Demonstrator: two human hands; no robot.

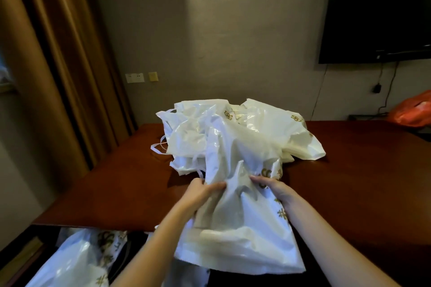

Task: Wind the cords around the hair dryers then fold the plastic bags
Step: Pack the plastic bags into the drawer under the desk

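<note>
A white plastic bag with gold print hangs in front of me over the near edge of the dark wooden table. My left hand pinches its upper left part. My right hand grips its upper right part beside the gold logo. Behind it, a loose heap of more white plastic bags lies crumpled on the table's middle, handles trailing to the left. No hair dryer is visible.
Another white printed bag lies below the table's near left edge. An orange bag sits at the far right. A black TV hangs on the wall, brown curtains at the left.
</note>
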